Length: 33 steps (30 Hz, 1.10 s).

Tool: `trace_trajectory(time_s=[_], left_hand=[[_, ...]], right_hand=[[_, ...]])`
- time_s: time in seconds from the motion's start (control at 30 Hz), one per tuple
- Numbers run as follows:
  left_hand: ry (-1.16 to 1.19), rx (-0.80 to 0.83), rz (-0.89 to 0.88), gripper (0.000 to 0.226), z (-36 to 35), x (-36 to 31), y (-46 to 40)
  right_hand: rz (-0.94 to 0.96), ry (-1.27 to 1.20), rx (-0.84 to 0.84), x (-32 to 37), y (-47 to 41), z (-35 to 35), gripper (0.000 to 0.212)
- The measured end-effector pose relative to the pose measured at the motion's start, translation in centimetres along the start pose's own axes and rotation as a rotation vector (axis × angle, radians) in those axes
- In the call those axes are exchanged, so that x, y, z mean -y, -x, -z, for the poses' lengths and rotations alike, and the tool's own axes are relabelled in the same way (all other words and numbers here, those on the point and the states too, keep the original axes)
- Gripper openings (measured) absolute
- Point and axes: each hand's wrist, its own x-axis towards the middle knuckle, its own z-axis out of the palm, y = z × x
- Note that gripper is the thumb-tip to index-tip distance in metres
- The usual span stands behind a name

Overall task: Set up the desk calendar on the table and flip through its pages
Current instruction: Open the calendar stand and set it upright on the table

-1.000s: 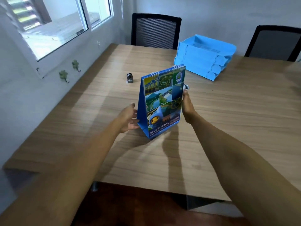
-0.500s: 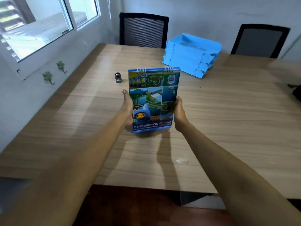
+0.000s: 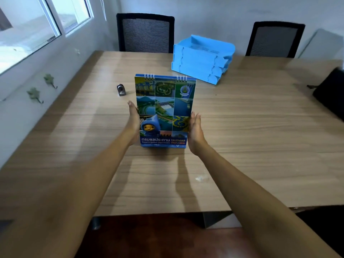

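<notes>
Wood-grain table [image 3: 251, 138] fills most of the frame, and going from the left edge: the window sits in the upper left, two small leaf-shaped hooks [image 3: 49, 80] hang on the wall below it, and a little metal clip [image 3: 121, 90] stands on the table left of centre.

Then my left hand [image 3: 133, 123], flat and open with fingers together, lies along the calendar's left edge. The calendar [image 3: 163, 110] stands upright at centre frame, its cover facing me squarely and its foot on the table. A second ago it was turned at an angle so I could see its blue side, with my left hand loose and short of it. Since then I have swung it round to face me and brought both palms in against its sides.

My right hand [image 3: 195, 131] mirrors the left on the other edge, open, fingers straight and close together, touching or just beside the cover; neither hand pinches anything. To the upper right of the calendar sits a stack of blue trays [image 3: 201, 60], well apart.

I judge the setting-up nearly done: the calendar looks squared and steady. What remains is letting go and lifting the cover at the spiral to start flipping pages.
</notes>
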Motion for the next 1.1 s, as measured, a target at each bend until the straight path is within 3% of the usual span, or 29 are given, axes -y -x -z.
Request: trace_trajectory(time_s=[0.13,0.33,0.57,0.8,0.9,1.03,1.1], left_hand=[[-0.018,-0.063,-0.090,0.075,0.5,1.0,1.1],[-0.071,-0.020,0.020,0.091,2.7,1.2,1.5],[-0.078,0.024,0.068,0.093,3.0,0.6,2.0],[-0.247,-0.012,0.051,0.092,3.2,-0.3,2.0],[-0.319,-0.071,0.041,0.077,3.3,-0.6,1.9],[-0.400,-0.194,-0.020,0.019,4.1,-1.1,1.8],[-0.413,-0.183,-0.037,0.012,4.6,-1.3,2.0]], right_hand=[[-0.011,-0.008,-0.026,0.1,0.7,0.3,0.066],[-0.036,-0.004,0.001,0.6,2.1,1.0,0.074],[-0.025,0.052,0.001,1.6,3.0,0.7,0.072],[0.014,0.154,-0.052,2.2,2.7,1.0,0.071],[0.012,0.241,-0.157,2.2,2.4,1.1,0.065],[0.135,0.366,-0.289,2.1,2.7,1.3,0.020],[0.149,0.392,-0.284,2.4,2.6,1.5,0.018]])
